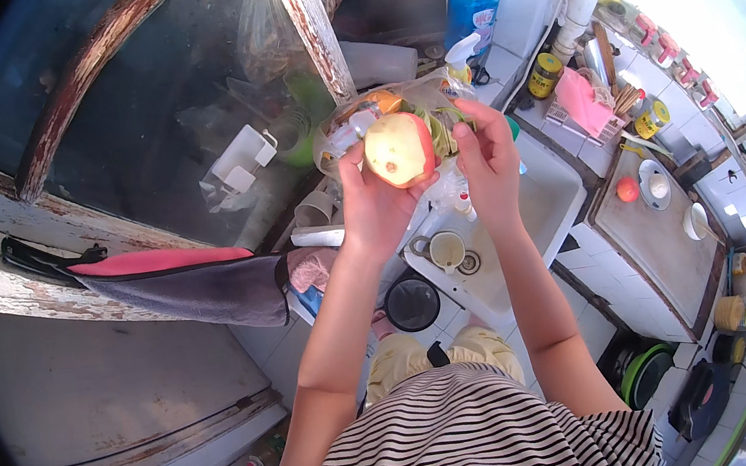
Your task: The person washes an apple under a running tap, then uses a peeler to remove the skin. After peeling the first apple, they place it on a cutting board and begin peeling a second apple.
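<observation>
My left hand (380,207) holds a partly peeled apple (397,150), its pale flesh facing up and red skin left along the right side. To the right of the apple, my right hand (490,164) is raised with thumb and forefinger close together; a thin green-handled item, perhaps a peeler, seems to be by its fingertips, too unclear to name. Behind both hands sits a clear plastic bag (331,129) with peelings and wrappers. Below them is a white sink (556,198), where a cup (447,251) stands beside the drain.
On the right, a counter board (664,244) carries a red fruit (627,189), a plate (655,185) and a white bowl (695,221). A blue soap bottle (471,11) stands at the back. A towel (197,291) hangs at left; a black bin (412,302) is on the floor.
</observation>
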`<move>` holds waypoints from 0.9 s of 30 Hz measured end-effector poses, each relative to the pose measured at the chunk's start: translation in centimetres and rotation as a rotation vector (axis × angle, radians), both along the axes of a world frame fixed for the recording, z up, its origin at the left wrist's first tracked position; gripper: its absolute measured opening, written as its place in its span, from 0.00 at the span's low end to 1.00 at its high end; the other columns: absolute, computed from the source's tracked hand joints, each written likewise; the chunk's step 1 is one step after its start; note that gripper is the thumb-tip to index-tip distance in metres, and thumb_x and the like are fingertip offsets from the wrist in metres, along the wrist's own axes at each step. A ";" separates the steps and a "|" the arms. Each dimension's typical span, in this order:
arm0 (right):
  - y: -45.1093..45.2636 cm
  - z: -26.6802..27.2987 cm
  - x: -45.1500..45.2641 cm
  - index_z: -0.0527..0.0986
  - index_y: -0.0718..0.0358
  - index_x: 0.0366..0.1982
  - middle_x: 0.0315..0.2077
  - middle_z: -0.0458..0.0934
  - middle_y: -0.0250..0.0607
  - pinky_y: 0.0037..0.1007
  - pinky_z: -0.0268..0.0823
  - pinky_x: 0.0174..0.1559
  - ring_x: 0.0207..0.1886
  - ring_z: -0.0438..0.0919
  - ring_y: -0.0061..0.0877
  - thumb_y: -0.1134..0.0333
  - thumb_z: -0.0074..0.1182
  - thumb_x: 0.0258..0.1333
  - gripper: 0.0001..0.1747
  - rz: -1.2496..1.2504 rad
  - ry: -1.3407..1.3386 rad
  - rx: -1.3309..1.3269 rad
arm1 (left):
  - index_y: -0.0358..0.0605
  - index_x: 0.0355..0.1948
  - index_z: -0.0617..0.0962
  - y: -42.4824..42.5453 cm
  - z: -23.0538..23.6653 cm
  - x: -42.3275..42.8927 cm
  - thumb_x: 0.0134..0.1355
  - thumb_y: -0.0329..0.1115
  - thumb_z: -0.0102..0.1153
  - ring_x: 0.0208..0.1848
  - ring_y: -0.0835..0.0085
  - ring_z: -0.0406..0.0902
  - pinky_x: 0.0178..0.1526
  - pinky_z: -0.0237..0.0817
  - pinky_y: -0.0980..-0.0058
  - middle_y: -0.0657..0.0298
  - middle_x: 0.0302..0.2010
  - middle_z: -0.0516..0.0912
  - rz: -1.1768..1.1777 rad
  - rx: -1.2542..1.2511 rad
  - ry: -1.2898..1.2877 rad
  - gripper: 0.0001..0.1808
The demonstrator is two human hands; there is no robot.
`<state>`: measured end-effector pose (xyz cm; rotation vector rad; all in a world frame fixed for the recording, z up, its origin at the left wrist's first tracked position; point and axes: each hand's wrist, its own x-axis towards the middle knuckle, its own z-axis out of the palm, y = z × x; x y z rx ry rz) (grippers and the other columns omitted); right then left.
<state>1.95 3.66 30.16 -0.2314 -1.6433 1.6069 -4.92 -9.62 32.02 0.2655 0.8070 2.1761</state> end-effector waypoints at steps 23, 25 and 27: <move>0.9 3.3 -3.5 0.79 0.62 0.40 0.32 0.78 0.38 0.24 0.67 0.32 0.30 0.76 0.22 0.72 0.58 0.58 0.08 0.068 -0.199 0.405 | 0.50 0.53 0.73 3.0 -2.1 -4.4 0.72 0.53 0.43 0.45 0.78 0.77 0.41 0.68 0.76 0.68 0.46 0.80 0.112 -0.033 -0.075 0.21; 1.0 3.0 -3.7 0.79 0.62 0.40 0.32 0.78 0.38 0.24 0.67 0.32 0.29 0.76 0.22 0.72 0.59 0.58 0.08 0.109 -0.219 0.437 | 0.50 0.52 0.73 3.2 -2.2 -4.0 0.71 0.54 0.43 0.44 0.79 0.77 0.39 0.68 0.77 0.69 0.45 0.80 0.186 -0.095 -0.046 0.22; 0.9 2.9 -3.9 0.79 0.62 0.40 0.31 0.78 0.38 0.24 0.68 0.31 0.29 0.76 0.22 0.71 0.59 0.58 0.08 0.126 -0.230 0.450 | 0.50 0.52 0.73 2.7 -2.7 -4.3 0.71 0.55 0.43 0.43 0.80 0.77 0.38 0.67 0.77 0.69 0.45 0.80 0.135 -0.098 -0.004 0.22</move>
